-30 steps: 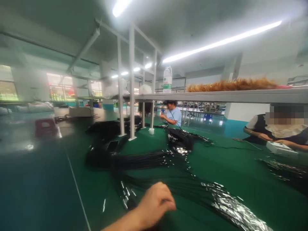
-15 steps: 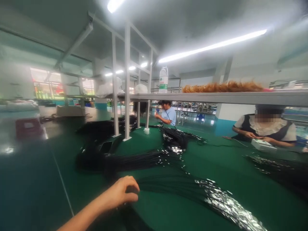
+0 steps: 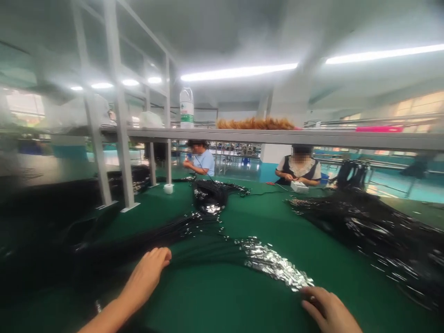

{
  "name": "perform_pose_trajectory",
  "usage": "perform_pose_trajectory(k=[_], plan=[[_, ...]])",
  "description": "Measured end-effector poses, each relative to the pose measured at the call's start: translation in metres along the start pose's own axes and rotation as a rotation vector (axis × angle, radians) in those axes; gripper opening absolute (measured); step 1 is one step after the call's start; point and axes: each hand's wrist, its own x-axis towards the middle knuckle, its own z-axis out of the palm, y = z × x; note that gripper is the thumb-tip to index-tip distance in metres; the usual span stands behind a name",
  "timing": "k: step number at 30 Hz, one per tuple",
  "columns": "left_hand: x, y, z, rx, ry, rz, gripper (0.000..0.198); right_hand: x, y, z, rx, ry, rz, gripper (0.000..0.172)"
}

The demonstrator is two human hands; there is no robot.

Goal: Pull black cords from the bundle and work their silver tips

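A fan of thin black cables (image 3: 208,245) lies on the green table (image 3: 222,296), and their silver metal ends (image 3: 274,266) form a glittering heap toward the right. My left hand (image 3: 145,275) lies flat on the black strands at the left side of the fan, fingers stretched out. My right hand (image 3: 329,311) comes in at the bottom right, its fingertips at the near edge of the silver ends. Whether it pinches one is unclear.
More black cable piles lie mid-table (image 3: 210,196) and at the right (image 3: 374,231). White posts (image 3: 121,152) carry a grey shelf (image 3: 277,136) with a bottle (image 3: 186,108) and orange-brown fibres (image 3: 256,123). Two people (image 3: 201,159) (image 3: 300,166) work across the table.
The view has swung to the right. My left hand has gone from a pinching grip to lying flat on the strands. My right hand has come into view near the silver ends.
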Motion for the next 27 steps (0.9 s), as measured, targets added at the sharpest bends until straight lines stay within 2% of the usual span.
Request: perform_pose_trajectory(k=[3, 5, 8, 12, 15, 18, 20, 23, 25, 27], plan=[[0.006, 0.012, 0.004, -0.034, -0.012, 0.06, 0.023, 0.001, -0.006, 0.009, -0.085, 0.03, -0.022, 0.02], [0.015, 0.029, 0.009, -0.069, -0.031, 0.092, 0.026, 0.003, -0.009, 0.013, -0.084, 0.037, 0.001, 0.022], [0.03, 0.067, 0.02, -0.152, -0.07, 0.134, 0.03, 0.004, -0.006, 0.014, -0.06, 0.049, 0.039, 0.027], [0.043, 0.129, 0.037, -0.312, -0.15, 0.237, 0.025, 0.004, 0.002, 0.013, -0.017, 0.081, 0.085, 0.031], [0.041, 0.173, 0.049, -0.424, -0.208, 0.328, 0.024, 0.002, 0.005, 0.011, 0.034, 0.121, 0.114, 0.025], [0.031, 0.203, 0.056, -0.498, -0.234, 0.384, 0.026, 0.0, 0.001, 0.005, 0.129, 0.157, 0.123, 0.018], [0.024, 0.213, 0.057, -0.537, -0.248, 0.394, 0.026, -0.002, -0.004, -0.001, 0.249, 0.144, 0.126, 0.014], [0.017, 0.217, 0.056, -0.644, -0.259, 0.388, 0.023, -0.004, -0.016, -0.008, 0.473, 0.073, 0.127, 0.032], [0.015, 0.216, 0.055, -0.694, -0.217, 0.387, 0.024, -0.005, -0.025, -0.009, 0.714, 0.027, 0.14, 0.043], [0.013, 0.215, 0.055, -0.708, -0.141, 0.383, 0.026, -0.007, -0.031, -0.008, 0.99, -0.017, 0.152, 0.042]])
